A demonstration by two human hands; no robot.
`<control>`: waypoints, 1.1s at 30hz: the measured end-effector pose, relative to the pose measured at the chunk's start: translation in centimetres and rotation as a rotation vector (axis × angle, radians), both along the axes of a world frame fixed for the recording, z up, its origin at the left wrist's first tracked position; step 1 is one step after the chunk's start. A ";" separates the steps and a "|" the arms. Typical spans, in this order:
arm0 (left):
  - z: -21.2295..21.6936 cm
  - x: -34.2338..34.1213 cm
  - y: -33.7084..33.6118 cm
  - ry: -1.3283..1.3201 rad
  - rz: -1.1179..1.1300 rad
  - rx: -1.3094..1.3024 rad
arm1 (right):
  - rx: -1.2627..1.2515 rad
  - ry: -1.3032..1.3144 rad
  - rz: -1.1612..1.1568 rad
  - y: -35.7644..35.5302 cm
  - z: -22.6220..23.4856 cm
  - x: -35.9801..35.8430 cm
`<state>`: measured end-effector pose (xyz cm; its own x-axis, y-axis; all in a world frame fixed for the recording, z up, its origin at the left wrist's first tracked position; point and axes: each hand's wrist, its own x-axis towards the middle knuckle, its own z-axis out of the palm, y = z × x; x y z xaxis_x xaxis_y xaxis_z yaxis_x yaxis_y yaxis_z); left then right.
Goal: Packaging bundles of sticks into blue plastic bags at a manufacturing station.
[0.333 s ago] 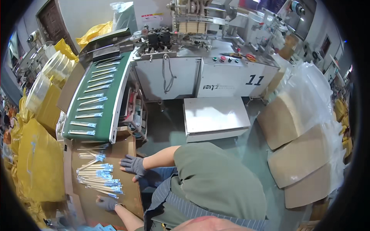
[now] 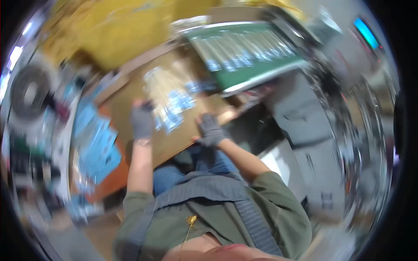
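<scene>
**Gloved hands at a pile of packets on a cardboard sheet**

The frame was heavily motion-blurred, so only coarse facts could be read. The largest thing in it was the grey machine housing (image 2: 305,126), which filled the right half. Above it ran a green conveyor belt (image 2: 257,65), slanting from upper left to lower right and carrying a row of long, pale, blue-ended packets (image 2: 244,48) laid side by side across it; the blur merged them and no count was possible. Yellow bags (image 2: 130,30) were massed along the top left.

Below the belt's lower end lay a brown cardboard sheet (image 2: 174,135) serving as the work surface. On it sat one loose pile of clear packets with blue ends (image 2: 170,98), again too smeared to count. To the left, a separate heap of blue-printed packets (image 2: 93,143) spread over an orange-brown surface.

Two hands were in view, both in grey gloves. The left hand (image 2: 142,121) rested at the lower left edge of the pile, fingers pointing up and touching the packets; whether it was closed on any of them could not be told. The right hand (image 2: 212,130) lay on the cardboard just to the right of the pile, knuckles up and fingers curled under; it was near the packets, but contact and grip could not be made out. Both bare forearms ran down to green sleeves.
</scene>
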<state>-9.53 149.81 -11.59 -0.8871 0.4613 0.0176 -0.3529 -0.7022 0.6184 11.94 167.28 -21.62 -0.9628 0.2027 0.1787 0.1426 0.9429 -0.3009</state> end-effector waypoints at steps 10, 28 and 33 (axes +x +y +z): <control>7.9 3.4 -2.8 -0.005 -0.307 0.205 | 0.078 -0.139 0.037 -1.1 2.4 -0.3; 5.4 4.0 -3.6 -0.180 -0.368 0.279 | 0.098 -0.125 0.028 -0.5 2.2 0.5; 4.3 3.3 -3.6 -0.016 -0.065 -0.202 | 0.022 -0.098 -0.002 -0.7 2.7 -0.1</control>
<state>-6.27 146.21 -7.30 -0.8548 0.5102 -0.0951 -0.4043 -0.5397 0.7384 11.86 166.58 -18.95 -0.9756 0.2012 0.0878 0.1719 0.9490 -0.2641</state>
